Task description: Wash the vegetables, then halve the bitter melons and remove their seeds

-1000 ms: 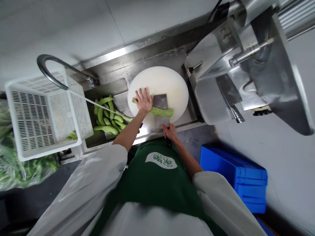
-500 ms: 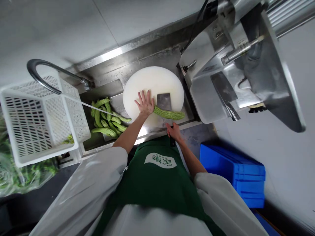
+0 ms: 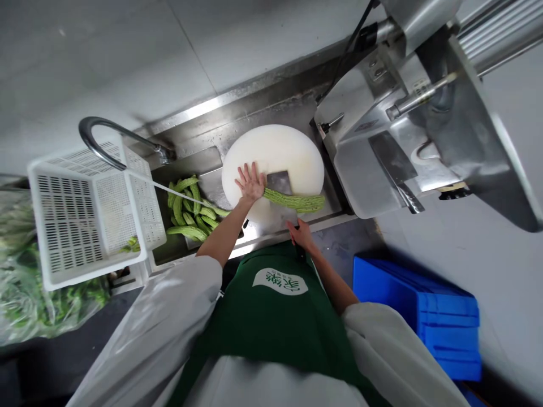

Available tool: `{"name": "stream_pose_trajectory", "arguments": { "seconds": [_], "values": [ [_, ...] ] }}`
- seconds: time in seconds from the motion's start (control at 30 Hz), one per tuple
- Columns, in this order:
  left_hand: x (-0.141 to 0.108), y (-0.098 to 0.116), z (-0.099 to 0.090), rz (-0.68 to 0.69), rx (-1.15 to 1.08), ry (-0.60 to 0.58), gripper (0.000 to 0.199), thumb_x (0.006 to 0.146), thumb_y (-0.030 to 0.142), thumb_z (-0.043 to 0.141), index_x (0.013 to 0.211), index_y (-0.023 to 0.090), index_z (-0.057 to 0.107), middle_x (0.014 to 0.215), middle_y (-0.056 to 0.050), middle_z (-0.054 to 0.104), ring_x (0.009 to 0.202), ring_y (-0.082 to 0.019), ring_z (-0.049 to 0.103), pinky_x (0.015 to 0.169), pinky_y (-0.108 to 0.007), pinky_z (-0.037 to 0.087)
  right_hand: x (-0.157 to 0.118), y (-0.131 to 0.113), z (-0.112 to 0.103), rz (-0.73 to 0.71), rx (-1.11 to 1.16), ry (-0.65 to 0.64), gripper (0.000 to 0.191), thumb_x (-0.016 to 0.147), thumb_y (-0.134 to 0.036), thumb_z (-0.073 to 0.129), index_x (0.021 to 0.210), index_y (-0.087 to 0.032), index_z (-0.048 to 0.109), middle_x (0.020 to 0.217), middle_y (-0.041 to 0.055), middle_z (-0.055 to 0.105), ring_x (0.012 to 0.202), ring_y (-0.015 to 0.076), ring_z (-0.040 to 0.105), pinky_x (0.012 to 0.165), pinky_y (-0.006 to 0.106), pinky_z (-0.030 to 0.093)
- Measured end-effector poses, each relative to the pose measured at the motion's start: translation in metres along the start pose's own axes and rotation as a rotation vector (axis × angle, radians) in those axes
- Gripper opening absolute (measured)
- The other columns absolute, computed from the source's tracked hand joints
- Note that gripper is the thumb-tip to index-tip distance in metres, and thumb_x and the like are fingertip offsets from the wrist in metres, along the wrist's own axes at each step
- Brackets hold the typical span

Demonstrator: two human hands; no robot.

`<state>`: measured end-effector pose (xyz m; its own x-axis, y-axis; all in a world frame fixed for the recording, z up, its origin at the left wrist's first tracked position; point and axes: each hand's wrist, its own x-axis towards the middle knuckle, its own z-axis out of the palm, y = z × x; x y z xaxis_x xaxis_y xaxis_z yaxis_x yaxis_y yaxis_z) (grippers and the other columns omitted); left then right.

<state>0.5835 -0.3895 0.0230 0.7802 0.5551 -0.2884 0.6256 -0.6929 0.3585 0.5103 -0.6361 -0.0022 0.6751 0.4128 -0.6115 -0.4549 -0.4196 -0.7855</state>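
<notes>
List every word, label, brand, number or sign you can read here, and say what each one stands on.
Nothing can be quoted with confidence.
White logo on the green apron: green characters, too blurred to read.
Pale label on the steel slicing machine: too small to read.
Dark plate on that machine: too small to read, if lettered.

Brushed, glossy metal is shown in the sink [image 3: 271,107] and the slicing machine [image 3: 367,175]; smooth, matt white plastic in the cutting board [image 3: 274,144]; perforated plastic in the basket [image 3: 148,226]; matt green cloth in the apron [image 3: 275,322].
</notes>
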Motion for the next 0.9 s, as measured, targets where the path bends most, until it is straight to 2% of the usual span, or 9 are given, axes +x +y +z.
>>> {"name": "stream_pose_trajectory", "arguments": {
  "seconds": [0.17, 0.3, 0.43, 0.6, 0.77, 0.9],
  "values": [
    [0.007, -0.008, 0.006, 0.039, -0.035, 0.046, 0.064, 0.108, 0.049, 0.027, 0.164, 0.021, 0.015, 0.173, -0.009, 0.001, 0.157, -0.035, -0.011, 0.115, -0.076, -0.005, -0.005, 0.003, 0.013, -0.014, -0.051, 0.031, 0.040, 0.089, -0.062, 0.059, 0.081, -0.027, 0.042, 0.046, -0.0063, 0.052, 0.034, 0.0132, 0.049, 0.037, 0.024, 0.037],
    [0.016, -0.019, 0.002, -0.001, -0.003, -0.018, 0.065, 0.106, 0.051, 0.026, 0.165, 0.026, 0.012, 0.173, -0.006, 0.002, 0.157, -0.034, -0.011, 0.118, -0.074, 0.000, -0.009, 0.004, 0.018, -0.009, -0.083, 0.019, 0.042, 0.089, -0.063, 0.057, 0.080, -0.026, 0.042, 0.045, -0.0075, 0.051, 0.034, 0.0125, 0.048, 0.038, 0.023, 0.037],
    [0.018, -0.027, -0.005, 0.012, 0.076, 0.074, 0.063, 0.105, 0.048, 0.025, 0.165, 0.029, 0.016, 0.173, -0.003, 0.006, 0.158, -0.032, -0.008, 0.121, -0.070, 0.007, -0.012, 0.002, 0.025, 0.036, -0.095, 0.011, 0.040, 0.091, -0.060, 0.056, 0.079, -0.026, 0.040, 0.046, -0.0074, 0.051, 0.035, 0.0128, 0.049, 0.039, 0.023, 0.037],
    [0.010, -0.019, -0.010, 0.021, 0.097, 0.175, 0.063, 0.105, 0.044, 0.026, 0.165, 0.028, 0.018, 0.172, -0.005, 0.010, 0.158, -0.034, -0.003, 0.120, -0.071, 0.013, -0.008, -0.012, 0.045, 0.018, -0.154, 0.028, 0.032, 0.097, -0.052, 0.051, 0.082, -0.026, 0.042, 0.045, -0.0071, 0.052, 0.036, 0.0137, 0.051, 0.044, 0.025, 0.041],
    [0.003, -0.014, -0.015, -0.004, 0.070, 0.208, 0.062, 0.104, 0.041, 0.027, 0.164, 0.029, 0.021, 0.172, -0.007, 0.014, 0.159, -0.034, 0.001, 0.119, -0.071, 0.017, -0.003, -0.028, 0.063, 0.021, -0.256, 0.054, 0.029, 0.099, -0.050, 0.050, 0.088, -0.023, 0.050, 0.045, -0.0052, 0.053, 0.042, 0.0166, 0.057, 0.055, 0.027, 0.048],
    [0.004, -0.019, -0.016, 0.004, 0.070, 0.233, 0.061, 0.104, 0.040, 0.028, 0.164, 0.027, 0.025, 0.171, -0.009, 0.017, 0.158, -0.035, 0.004, 0.119, -0.070, 0.018, 0.004, -0.029, 0.081, 0.002, -0.317, 0.073, 0.032, 0.100, -0.051, 0.048, 0.095, -0.020, 0.055, 0.047, -0.0026, 0.056, 0.047, 0.0191, 0.061, 0.059, 0.028, 0.050]
  ]
}}
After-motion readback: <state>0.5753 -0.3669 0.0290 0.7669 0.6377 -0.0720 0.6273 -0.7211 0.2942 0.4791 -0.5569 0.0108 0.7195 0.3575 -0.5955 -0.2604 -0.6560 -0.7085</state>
